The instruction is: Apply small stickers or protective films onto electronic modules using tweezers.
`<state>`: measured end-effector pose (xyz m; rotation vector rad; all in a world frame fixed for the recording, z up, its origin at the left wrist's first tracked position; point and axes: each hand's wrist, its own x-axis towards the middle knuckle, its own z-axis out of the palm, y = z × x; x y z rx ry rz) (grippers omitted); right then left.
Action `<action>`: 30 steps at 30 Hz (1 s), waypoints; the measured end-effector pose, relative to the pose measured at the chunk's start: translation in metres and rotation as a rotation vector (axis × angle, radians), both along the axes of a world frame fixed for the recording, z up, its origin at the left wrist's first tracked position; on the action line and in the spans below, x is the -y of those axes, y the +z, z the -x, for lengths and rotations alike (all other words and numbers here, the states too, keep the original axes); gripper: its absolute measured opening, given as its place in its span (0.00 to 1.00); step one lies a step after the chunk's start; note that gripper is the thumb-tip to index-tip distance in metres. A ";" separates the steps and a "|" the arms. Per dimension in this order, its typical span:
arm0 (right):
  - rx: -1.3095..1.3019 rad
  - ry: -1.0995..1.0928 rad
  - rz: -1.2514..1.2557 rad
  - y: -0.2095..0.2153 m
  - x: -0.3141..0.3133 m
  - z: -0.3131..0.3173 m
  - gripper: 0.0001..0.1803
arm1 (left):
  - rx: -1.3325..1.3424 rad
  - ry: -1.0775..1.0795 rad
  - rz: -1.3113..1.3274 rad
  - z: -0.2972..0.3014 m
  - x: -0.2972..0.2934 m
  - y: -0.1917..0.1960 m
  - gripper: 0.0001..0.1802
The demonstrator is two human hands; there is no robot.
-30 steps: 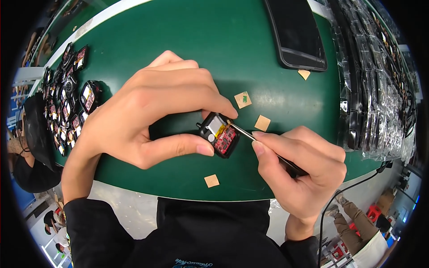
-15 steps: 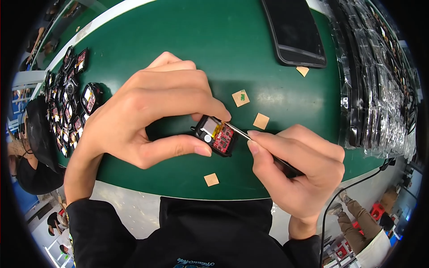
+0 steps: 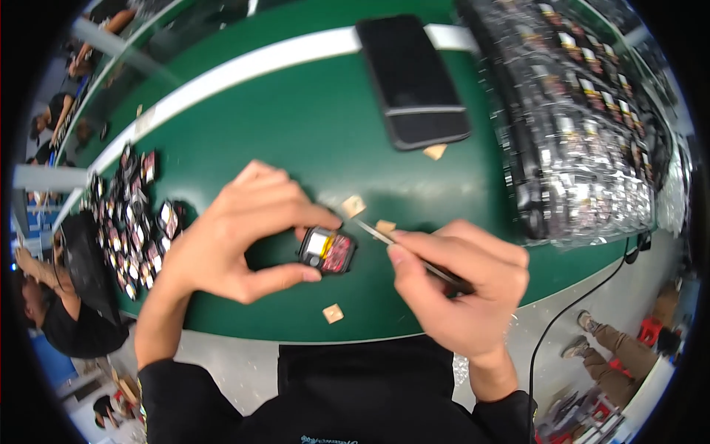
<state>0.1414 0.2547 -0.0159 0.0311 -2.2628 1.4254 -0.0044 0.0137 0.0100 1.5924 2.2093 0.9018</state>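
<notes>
green matting covers the surface [image 3: 296, 133] under my hands, and the small black module [image 3: 328, 251] with a silver and red face sits near its front edge. my left hand [image 3: 237, 233] pinches it between thumb and forefinger. my right hand [image 3: 462, 288] is closed around thin tweezers [image 3: 384, 237]; their tip lies just right of the module, and i cannot tell if it touches. small tan squares lie about: one [image 3: 353, 205] just above the module, one [image 3: 384, 226] under the tweezers, one [image 3: 333, 313] toward me. a dark phone [image 3: 414, 78] lies face up farther back. a pile of small modules [image 3: 129, 222] sits to the left, shiny bagged parts [image 3: 577, 126] to the right. a black cable [image 3: 577, 311] hangs off the front edge, and other people stand around
</notes>
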 end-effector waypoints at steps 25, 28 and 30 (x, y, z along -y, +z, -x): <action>-0.120 -0.031 0.212 -0.018 -0.002 -0.005 0.07 | -0.293 -0.435 -0.335 0.008 -0.306 0.099 0.27; -0.093 -0.035 0.206 -0.022 0.005 -0.003 0.07 | -0.307 -0.520 -0.327 -0.002 -0.368 0.091 0.27; -0.090 -0.046 0.184 -0.023 0.005 -0.003 0.07 | -0.397 -0.569 -0.270 -0.004 -0.397 0.086 0.26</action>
